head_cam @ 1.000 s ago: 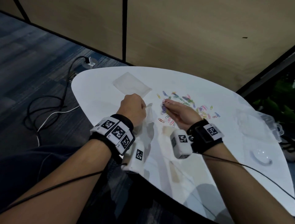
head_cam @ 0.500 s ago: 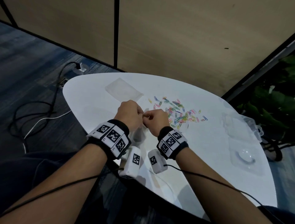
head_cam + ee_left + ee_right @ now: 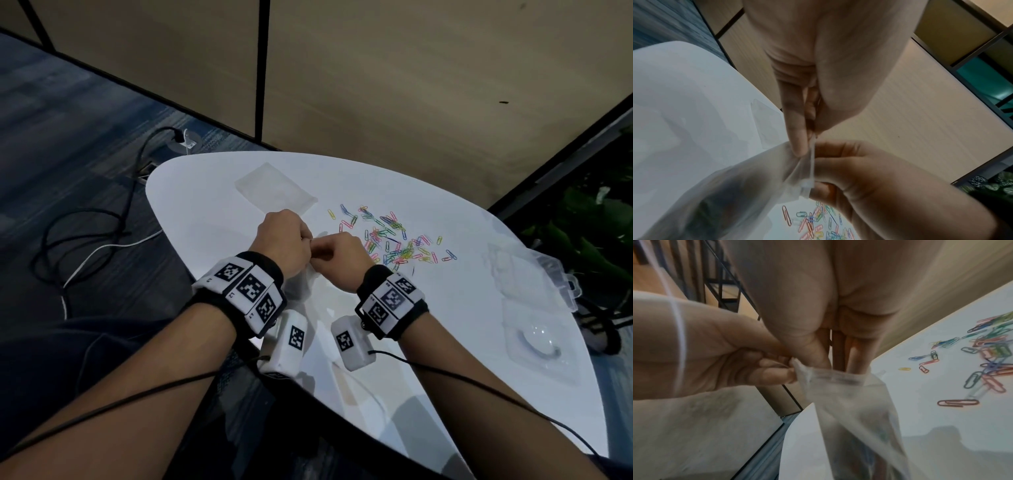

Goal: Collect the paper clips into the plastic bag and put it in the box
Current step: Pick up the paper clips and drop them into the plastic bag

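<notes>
A clear plastic bag [image 3: 307,278] hangs between my two hands over the white table's [image 3: 212,219] near-left part. My left hand [image 3: 304,245] pinches one corner of the bag's mouth [image 3: 811,152]. My right hand [image 3: 321,256] holds the opposite side: in the right wrist view its thumb [image 3: 812,352] lies outside the rim and its fingers [image 3: 856,365] reach into the bag [image 3: 851,404]. Faint colours show through the bag's lower part. Several coloured paper clips [image 3: 394,240] lie scattered just right of my hands, also in view as paper clips [image 3: 990,353] on the table.
A second flat clear bag [image 3: 274,188] lies at the table's far left. A clear plastic box [image 3: 534,274] and its lid [image 3: 534,342] sit near the right edge. Cables [image 3: 85,222] trail on the floor to the left. A wall panel stands behind the table.
My right hand has left the clip pile and moved left to the bag's mouth, meeting the left hand. The left hand has stayed on the bag.
</notes>
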{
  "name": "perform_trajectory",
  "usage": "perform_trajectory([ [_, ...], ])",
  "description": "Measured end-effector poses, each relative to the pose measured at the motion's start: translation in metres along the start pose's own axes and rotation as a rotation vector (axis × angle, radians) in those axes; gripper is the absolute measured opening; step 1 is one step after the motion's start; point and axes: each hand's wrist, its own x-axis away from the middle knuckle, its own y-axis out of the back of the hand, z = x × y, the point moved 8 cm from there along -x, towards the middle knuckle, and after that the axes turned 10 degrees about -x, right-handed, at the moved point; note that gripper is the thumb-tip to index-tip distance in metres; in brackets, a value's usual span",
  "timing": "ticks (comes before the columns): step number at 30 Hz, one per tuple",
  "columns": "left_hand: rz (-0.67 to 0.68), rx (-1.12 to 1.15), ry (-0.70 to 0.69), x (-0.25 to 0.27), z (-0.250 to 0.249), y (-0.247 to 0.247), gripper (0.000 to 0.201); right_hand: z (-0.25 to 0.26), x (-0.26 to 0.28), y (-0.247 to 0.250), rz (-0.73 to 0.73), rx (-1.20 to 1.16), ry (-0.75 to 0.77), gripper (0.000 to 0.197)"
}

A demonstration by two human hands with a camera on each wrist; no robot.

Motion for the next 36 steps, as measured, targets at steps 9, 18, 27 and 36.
perform_trajectory([
  [9, -0.022, 0.028, 0.0, 0.002, 0.013, 0.009, 0.019, -0.091, -0.002, 0.0, 0.101, 0.694, 0.031, 0.052],
  [18, -0.005, -0.034, -0.003, 0.001, 0.013, 0.007, 0.023, -0.168, -0.012, 0.026, -0.017, 0.953, -0.095, 0.068],
  [27, 0.006, -0.043, -0.004, 0.0, 0.009, 0.001, 0.021, -0.145, -0.031, 0.043, -0.061, 0.796, -0.121, 0.02],
  [36, 0.016, -0.061, -0.008, 0.0, 0.006, -0.001, 0.022, -0.176, 0.002, 0.105, -0.402, -0.334, -0.479, 0.003],
])
